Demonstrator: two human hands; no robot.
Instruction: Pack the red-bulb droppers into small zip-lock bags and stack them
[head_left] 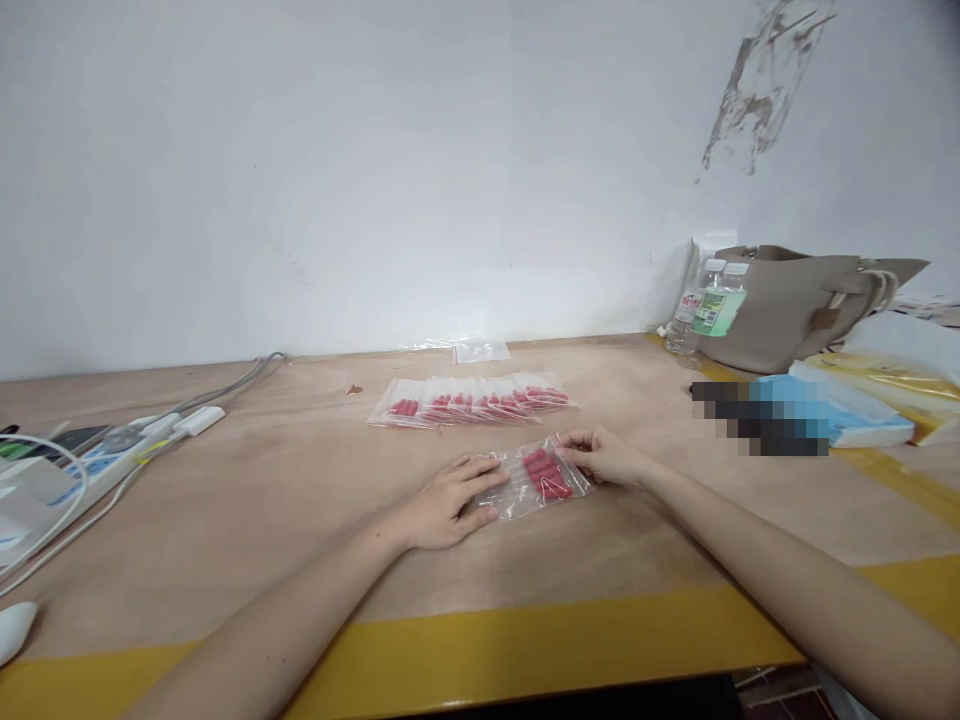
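We have one small clear zip bag [538, 480] flat on the table between our fingers, with a cluster of red pieces [546, 474] inside; their number is too small to count. Our left hand [446, 505] lies nearly flat, fingers spread and pressing on the bag's near-left end. Our right hand [604, 457] has its fingers curled and pinched on the bag's far-right edge.

Just beyond our fingertips lies a row of filled bags [472, 401], overlapping, each with red pieces; we cannot count them surely. Farther past them, by the wall, sits one empty clear bag [480, 351].

The wooden table [285, 480] has a yellow front edge and meets a white wall [375, 170] with a scuffed patch. Well right of our right fingers stand two plastic bottles [705, 305] beside one beige handbag [795, 305]. Well left of our left fingers lie a power strip [112, 455] and cables.
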